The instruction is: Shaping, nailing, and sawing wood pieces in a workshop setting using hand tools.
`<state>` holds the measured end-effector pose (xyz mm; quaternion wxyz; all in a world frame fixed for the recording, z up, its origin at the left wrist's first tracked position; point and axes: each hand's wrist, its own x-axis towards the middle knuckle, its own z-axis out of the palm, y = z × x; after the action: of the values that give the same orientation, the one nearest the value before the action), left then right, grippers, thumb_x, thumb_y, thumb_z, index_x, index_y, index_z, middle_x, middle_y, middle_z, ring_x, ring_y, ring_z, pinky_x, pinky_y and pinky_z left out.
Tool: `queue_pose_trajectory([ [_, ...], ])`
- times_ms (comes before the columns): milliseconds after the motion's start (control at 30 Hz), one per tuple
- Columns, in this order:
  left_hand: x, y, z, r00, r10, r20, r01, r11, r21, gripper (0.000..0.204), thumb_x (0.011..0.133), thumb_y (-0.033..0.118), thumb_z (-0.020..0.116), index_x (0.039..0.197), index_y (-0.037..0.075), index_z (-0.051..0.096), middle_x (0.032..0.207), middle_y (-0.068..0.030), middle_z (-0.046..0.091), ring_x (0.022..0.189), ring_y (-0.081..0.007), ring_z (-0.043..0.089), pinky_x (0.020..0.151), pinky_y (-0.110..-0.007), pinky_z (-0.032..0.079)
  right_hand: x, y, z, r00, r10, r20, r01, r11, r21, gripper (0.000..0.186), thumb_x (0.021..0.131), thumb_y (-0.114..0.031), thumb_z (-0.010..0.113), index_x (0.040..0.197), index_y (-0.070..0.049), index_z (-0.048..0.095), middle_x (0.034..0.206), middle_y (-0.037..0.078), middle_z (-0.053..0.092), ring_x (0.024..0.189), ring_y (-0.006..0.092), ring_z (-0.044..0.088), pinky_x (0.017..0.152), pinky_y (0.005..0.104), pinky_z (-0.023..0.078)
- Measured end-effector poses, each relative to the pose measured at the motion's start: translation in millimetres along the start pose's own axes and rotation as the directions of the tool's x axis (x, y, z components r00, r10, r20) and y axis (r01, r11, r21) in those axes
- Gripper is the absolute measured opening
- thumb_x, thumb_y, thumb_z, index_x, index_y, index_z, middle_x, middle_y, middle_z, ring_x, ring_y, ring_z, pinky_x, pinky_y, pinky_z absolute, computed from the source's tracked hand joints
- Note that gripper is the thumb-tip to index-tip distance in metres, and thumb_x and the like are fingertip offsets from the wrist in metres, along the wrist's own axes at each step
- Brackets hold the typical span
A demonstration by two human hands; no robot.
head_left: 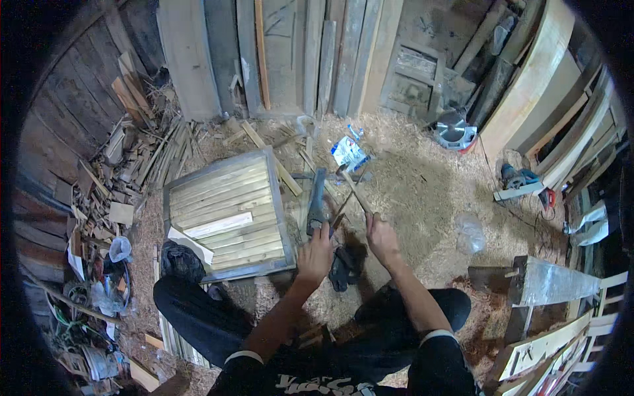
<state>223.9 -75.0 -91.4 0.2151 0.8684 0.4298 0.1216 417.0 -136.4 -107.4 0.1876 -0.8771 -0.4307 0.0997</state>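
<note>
Both fists are busy here! The left hand (316,256) has its fingers clamped round a thin, dark, narrow-bladed tool (340,214), which points out toward one o'clock. The right hand (383,241) has its fingers wrapped tight on a wooden-handled hammer (360,198), angled off toward eleven o'clock, its dark head at the far end. The two cross in this view, just ahead of the fists; whether they touch, one cannot tell.

Round the clock from the hands, then! At eleven, near the left knuckles, lies a long blue-grey bar (317,197). Straight up at twelve, a crumpled white-and-blue packet (350,154) sits on the sawdust-strewn floor (416,198), its printing too small to read. Between one and two, a circular saw with a round silvery blade (454,132); at two, a blue power tool (518,179); at three, a crumpled clear plastic bag (470,234). Over between nine and ten lies a grey-framed panel of pale wooden slats (228,251), a white strip (221,225) across it. And down at six, a dark, soft-looking bundle (342,269), with bold pale lettering on the person's black shirt (323,383) below.
</note>
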Motion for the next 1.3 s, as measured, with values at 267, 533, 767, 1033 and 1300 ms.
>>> queue_pose_trajectory([
  [267,-11,-6,-11,0.998,-0.068,-0.003,0.068,0.997,-0.042,0.056,0.091,0.021,0.06,0.14,0.004,0.04,0.117,-0.0214,0.057,0.084,-0.0431,0.066,0.074,-0.053,0.052,16,-65,-89,0.961,-0.084,-0.263,0.158,0.949,0.274,0.034,0.103,-0.033,0.045,0.095,-0.003,0.058,0.067,0.027,0.063,0.063,0.0474,0.062,0.054,0.0543,0.05],
  [533,-11,0,4,0.996,-0.079,0.029,0.08,0.997,-0.024,0.056,0.092,0.018,0.059,0.141,0.004,0.038,0.117,-0.0222,0.057,0.084,-0.0433,0.065,0.075,-0.054,0.051,3,-18,-28,0.998,-0.042,0.039,0.042,0.999,0.006,0.032,0.103,-0.031,0.044,0.098,-0.001,0.055,0.075,0.029,0.063,0.068,0.0492,0.063,0.057,0.0571,0.049],
  [767,-12,-5,-4,0.995,-0.1,-0.009,0.1,0.995,0.016,0.056,0.091,0.021,0.06,0.14,0.005,0.038,0.116,-0.0211,0.058,0.085,-0.0429,0.066,0.074,-0.054,0.052,7,-64,-107,0.972,-0.074,-0.222,0.161,0.9,0.404,0.029,0.103,-0.03,0.045,0.104,-0.002,0.05,0.076,0.031,0.062,0.072,0.0494,0.063,0.055,0.0568,0.045],
  [1033,-11,1,14,0.992,-0.105,-0.064,0.105,0.994,-0.013,0.051,0.093,0.022,0.058,0.138,0.005,0.041,0.11,-0.0204,0.06,0.085,-0.0417,0.066,0.072,-0.052,0.053,-23,-15,-24,0.996,-0.031,0.085,0.036,0.998,-0.057,0.033,0.103,-0.034,0.043,0.095,-0.003,0.05,0.066,0.028,0.062,0.068,0.0477,0.064,0.056,0.055,0.051],
  [1300,-15,-3,6,0.993,-0.048,-0.107,0.048,0.999,-0.001,0.05,0.091,0.018,0.06,0.135,0.004,0.043,0.106,-0.0219,0.059,0.078,-0.0405,0.067,0.066,-0.05,0.054,-2,-61,-117,0.981,-0.069,-0.182,0.091,0.989,0.118,0.03,0.103,-0.033,0.044,0.1,-0.004,0.051,0.072,0.027,0.064,0.065,0.0467,0.063,0.055,0.0558,0.048],
])
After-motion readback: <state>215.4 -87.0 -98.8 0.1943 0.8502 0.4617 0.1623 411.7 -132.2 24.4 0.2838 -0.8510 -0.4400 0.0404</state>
